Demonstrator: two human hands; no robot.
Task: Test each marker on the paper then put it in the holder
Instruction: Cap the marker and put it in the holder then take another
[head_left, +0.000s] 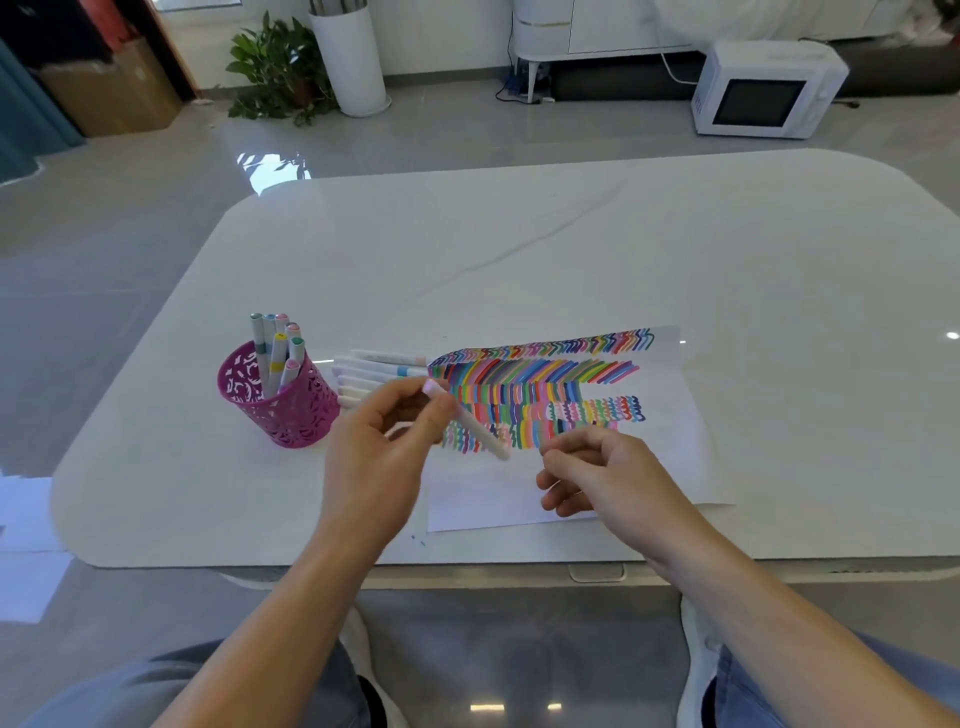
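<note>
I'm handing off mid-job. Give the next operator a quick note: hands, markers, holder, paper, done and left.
Left hand: holds one marker, slanted above the paper.
Right hand: curled over the paper; I can't tell if it holds a cap.
Holder: left of the paper, several markers standing inside, so those look done.
Left: the held marker, plus the row of markers lying between holder and paper.
</note>
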